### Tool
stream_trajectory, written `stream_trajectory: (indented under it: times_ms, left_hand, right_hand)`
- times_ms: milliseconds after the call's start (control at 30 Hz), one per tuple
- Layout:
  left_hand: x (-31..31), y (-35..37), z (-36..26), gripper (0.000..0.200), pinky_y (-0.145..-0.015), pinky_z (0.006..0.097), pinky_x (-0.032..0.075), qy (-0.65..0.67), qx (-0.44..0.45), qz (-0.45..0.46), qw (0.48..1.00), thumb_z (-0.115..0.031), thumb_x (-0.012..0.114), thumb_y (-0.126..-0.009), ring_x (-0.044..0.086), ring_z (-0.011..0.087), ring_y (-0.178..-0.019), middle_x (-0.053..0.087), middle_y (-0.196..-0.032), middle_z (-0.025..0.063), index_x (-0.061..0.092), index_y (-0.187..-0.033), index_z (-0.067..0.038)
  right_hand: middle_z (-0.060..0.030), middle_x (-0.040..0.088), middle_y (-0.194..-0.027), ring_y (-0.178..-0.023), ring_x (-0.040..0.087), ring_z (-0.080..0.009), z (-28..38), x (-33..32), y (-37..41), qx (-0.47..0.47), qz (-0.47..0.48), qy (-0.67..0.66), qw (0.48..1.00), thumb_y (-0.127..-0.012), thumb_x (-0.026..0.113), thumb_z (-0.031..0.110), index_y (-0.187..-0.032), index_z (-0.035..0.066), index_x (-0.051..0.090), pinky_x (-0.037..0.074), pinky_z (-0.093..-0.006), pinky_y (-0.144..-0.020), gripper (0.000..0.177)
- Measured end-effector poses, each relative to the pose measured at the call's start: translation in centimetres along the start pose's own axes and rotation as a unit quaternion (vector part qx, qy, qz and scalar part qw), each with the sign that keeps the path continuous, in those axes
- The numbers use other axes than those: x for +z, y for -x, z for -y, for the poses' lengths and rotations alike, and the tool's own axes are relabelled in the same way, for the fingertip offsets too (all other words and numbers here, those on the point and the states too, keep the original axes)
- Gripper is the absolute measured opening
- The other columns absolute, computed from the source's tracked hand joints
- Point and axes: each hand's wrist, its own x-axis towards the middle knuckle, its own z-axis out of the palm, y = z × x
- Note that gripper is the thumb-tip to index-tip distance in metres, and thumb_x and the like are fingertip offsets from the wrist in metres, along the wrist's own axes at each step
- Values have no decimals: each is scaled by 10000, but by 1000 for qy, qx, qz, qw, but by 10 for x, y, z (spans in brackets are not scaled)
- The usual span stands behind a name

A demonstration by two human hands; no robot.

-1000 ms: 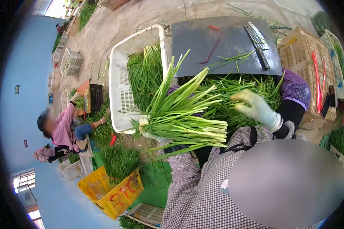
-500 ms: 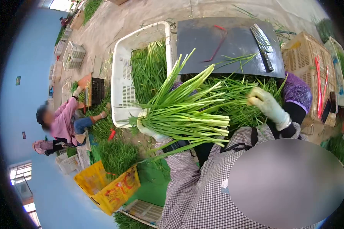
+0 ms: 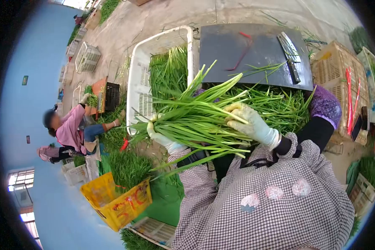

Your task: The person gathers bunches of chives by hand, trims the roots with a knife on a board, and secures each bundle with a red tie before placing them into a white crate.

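A loose bunch of garlic chives (image 3: 196,121), green leaves with pale stem ends, lies across in front of my body. My left hand (image 3: 163,135), in a whitish glove, is closed around its leafy side. Over the pale stem ends is my right hand (image 3: 254,125), gloved and stained, its fingers closed on several stems. More chives (image 3: 279,106) are heaped behind the bunch, below the dark board (image 3: 237,54). On that board rest a knife (image 3: 291,58) with a black handle, a red tie (image 3: 242,52) and a few loose leaves.
A white crate (image 3: 135,83) holding chives stands left of the board. At lower left is a yellow crate (image 3: 129,204) with chives. Red strips (image 3: 349,100) hang on a tan crate (image 3: 327,62) at right. Another person (image 3: 73,129) sits at far left.
My right hand has moved left from above the heap onto the bunch's stem ends and closed on them. My left hand keeps its hold. The view has shifted slightly.
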Motion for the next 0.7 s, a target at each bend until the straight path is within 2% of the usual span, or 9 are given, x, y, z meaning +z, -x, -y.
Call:
stream_trajectory:
  times_ms: [33,100,133,300,400,467,533,633,700]
  left_hand:
    - [14,5,0,257,-784,380,531,-60,23,-59,996,-346,501,-1001,601,231,-851,599,-885,49,589,-928,-116]
    - [19,5,-1,260,-769,381,535,-85,52,-69,993,-360,495,-1010,602,231,-825,601,-867,51,584,-932,-128]
    - [30,10,-2,260,-758,383,539,-87,45,-88,991,-354,489,-1013,601,229,-805,603,-852,48,583,-930,-126]
    - [-1,-7,-1,254,-733,387,552,-49,21,-94,994,-330,470,-1018,605,222,-756,611,-809,41,581,-922,-121]
    - [-25,-17,-1,329,-735,419,569,-26,-7,-34,999,-383,441,-1032,638,261,-827,657,-905,71,598,-941,-109]
    - [-12,-13,3,309,-732,406,566,-56,26,-73,995,-354,442,-1033,631,248,-800,642,-878,73,593,-935,-102]
    - [-3,-8,4,298,-727,398,561,-92,60,-100,989,-330,444,-1034,624,240,-778,630,-872,85,590,-936,-89]
    - [37,11,8,294,-722,394,556,-105,65,-129,984,-333,451,-1031,620,241,-775,627,-866,77,588,-936,-92]
    - [39,11,10,288,-726,397,557,-127,80,-115,982,-337,464,-1025,621,246,-775,623,-861,73,587,-933,-94]
  right_hand:
    - [-101,648,-1251,-1107,642,-229,-14,-7,-3,-102,1,93,990,-960,718,107,-1203,5,696,515,-357,-978,265]
    - [-76,654,-1213,-1105,649,-191,-6,-14,1,53,1,-167,985,-986,703,138,-1226,-2,689,509,-336,-1026,279]
    - [-60,683,-1159,-1073,660,-157,3,-34,7,45,61,-101,992,-1026,655,177,-1245,-9,681,519,-308,-997,288]
    - [-68,748,-1145,-1073,678,-146,-1,-103,63,144,-31,-11,989,-1085,570,248,-1303,-26,661,509,-287,-1004,362]
    - [-76,707,-1011,-978,672,-200,-2,-136,89,115,18,37,992,-1019,632,165,-1114,14,693,536,-320,-880,189]
    - [-126,717,-1038,-973,703,-317,-52,-169,127,226,88,432,869,-931,725,254,-988,65,747,558,-413,-846,199]
    - [-118,723,-948,-917,704,-338,6,-135,106,68,-14,537,841,-911,742,277,-1005,87,765,565,-458,-824,213]
    - [-115,726,-983,-913,694,-321,53,-78,60,-45,12,287,957,-931,747,329,-1054,90,756,551,-440,-822,269]
    - [-120,728,-1004,-914,696,-313,52,-33,30,-87,-34,327,940,-931,752,361,-1019,77,753,540,-426,-820,297]
